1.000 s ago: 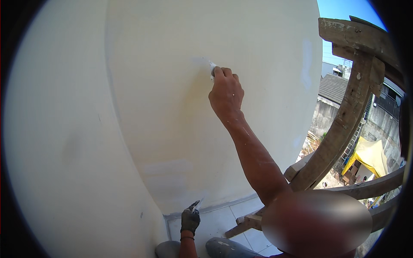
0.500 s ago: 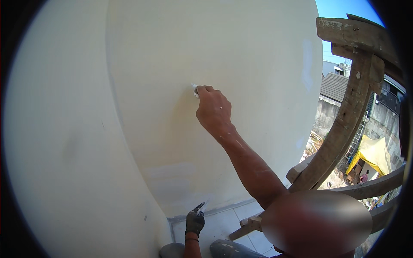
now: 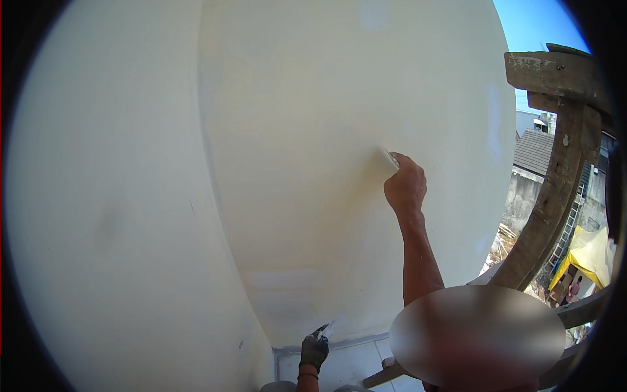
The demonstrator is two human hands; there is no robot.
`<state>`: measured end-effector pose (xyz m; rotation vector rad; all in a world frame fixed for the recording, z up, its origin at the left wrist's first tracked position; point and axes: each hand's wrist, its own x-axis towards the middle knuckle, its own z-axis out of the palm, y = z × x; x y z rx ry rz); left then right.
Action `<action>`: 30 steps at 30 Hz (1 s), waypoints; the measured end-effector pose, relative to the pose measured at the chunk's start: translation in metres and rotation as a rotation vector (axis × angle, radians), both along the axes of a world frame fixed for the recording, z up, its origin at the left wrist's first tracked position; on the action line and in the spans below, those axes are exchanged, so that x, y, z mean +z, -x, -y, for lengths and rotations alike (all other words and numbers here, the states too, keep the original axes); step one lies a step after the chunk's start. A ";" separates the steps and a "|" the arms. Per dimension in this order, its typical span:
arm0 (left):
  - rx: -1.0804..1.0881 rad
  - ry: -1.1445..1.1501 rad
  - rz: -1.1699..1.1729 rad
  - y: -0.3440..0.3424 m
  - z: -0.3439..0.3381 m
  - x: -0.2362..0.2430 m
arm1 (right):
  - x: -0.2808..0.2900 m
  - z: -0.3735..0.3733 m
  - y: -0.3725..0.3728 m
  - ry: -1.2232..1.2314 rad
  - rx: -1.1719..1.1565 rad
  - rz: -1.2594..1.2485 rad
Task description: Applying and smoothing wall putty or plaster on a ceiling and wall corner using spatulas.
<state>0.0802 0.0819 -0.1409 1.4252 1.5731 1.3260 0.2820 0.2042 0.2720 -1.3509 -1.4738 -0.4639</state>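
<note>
My bare right hand (image 3: 406, 181) is closed on a white scraper (image 3: 392, 159), held to the cream wall (image 3: 313, 124) right of the inner corner. My forearm rises from the lower right. At the bottom centre my left hand (image 3: 315, 351), in a dark smudged glove, grips a second scraper (image 3: 326, 331) near the foot of the wall. Pale patches (image 3: 284, 279) mark the wall's surface.
Weathered timber framing (image 3: 545, 209) curves down the right side, over white floor tiles (image 3: 343, 366). Beyond it show a tiled roof (image 3: 530, 150), a ladder (image 3: 567, 232), a yellow canopy (image 3: 588, 255) and a small distant person (image 3: 575, 289). A blurred oval hides the lower right.
My right hand first moved down and left, then swung right along the wall with its scraper. The whole view has shifted, with the scene now lower and further right.
</note>
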 end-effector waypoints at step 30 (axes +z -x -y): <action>-0.212 -0.699 1.177 0.009 0.185 0.084 | -0.168 0.099 0.098 0.967 1.268 -0.676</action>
